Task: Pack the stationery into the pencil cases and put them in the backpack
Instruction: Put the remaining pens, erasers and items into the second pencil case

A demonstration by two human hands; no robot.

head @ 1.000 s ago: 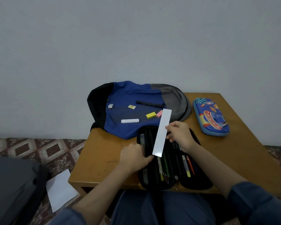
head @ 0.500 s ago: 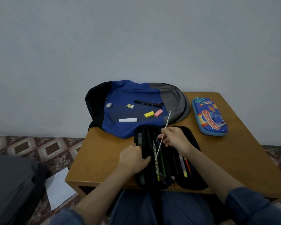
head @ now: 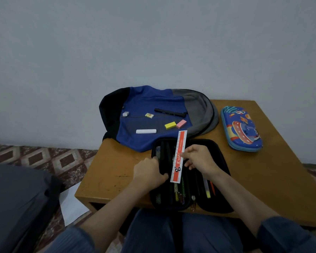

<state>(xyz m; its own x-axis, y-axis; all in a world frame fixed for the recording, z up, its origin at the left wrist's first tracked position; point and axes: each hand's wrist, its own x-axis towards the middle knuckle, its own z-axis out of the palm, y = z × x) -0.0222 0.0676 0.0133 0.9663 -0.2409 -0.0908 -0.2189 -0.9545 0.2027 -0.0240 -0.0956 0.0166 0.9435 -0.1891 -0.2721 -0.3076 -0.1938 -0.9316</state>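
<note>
A black pencil case [head: 221,181] lies open on the table's near edge, with pens and pencils in its loops. My left hand [head: 149,173] grips the case's left flap. My right hand [head: 199,159] pinches a red and white ruler [head: 179,156] and holds it lengthwise over the case's left half. Behind the case lies a blue, black and grey backpack [head: 150,101]. On it rest a black pen [head: 170,112], a white eraser [head: 146,131], a yellow eraser [head: 170,125], a pink eraser [head: 181,124] and two small erasers [head: 149,115]. A blue cartoon pencil case [head: 241,127], zipped, sits at the right.
The wooden table [head: 113,172] stands against a pale wall. A sheet of white paper [head: 71,205] lies on the patterned floor at the left, beside a dark grey cushion [head: 16,203]. My knees are under the table's near edge.
My right hand has turned the ruler from its white back, through edge-on, to its red printed face, and lowered it closer to the open case. My left hand stays on the flap.
</note>
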